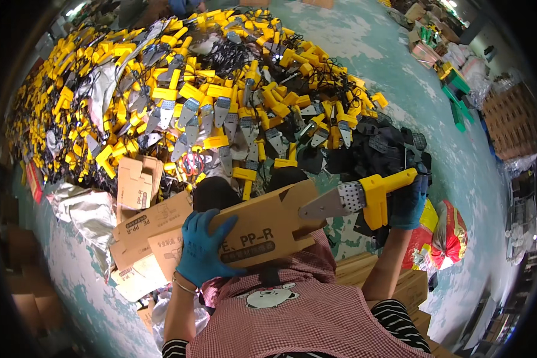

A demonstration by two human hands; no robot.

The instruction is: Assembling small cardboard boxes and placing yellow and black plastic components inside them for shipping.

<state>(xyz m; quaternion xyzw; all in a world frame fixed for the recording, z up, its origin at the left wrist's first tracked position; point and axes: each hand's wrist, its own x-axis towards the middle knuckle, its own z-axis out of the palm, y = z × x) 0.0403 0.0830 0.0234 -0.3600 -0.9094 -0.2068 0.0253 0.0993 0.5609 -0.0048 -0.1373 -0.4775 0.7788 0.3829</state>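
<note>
My left hand (207, 246), in a blue glove, grips a long brown cardboard box (283, 215) with dark print, lying across my lap. The box's right end has its flaps open. My right hand (409, 203), also gloved in blue, is closed around the handle end of a yellow pipe welder (375, 200). The welder's grey perforated heating plate (334, 201) points left, its tip right at the open box end. Whether the tip is inside or just in front of it, I cannot tell. Part of the right hand is hidden behind the handle.
A large heap of yellow pipe welders (179, 89) with black cords spreads ahead. Flat cardboard boxes (152, 224) lie at my left, more boxes (409, 289) at my right. Black parts (385, 149) and a red and yellow sack (447, 235) sit to the right.
</note>
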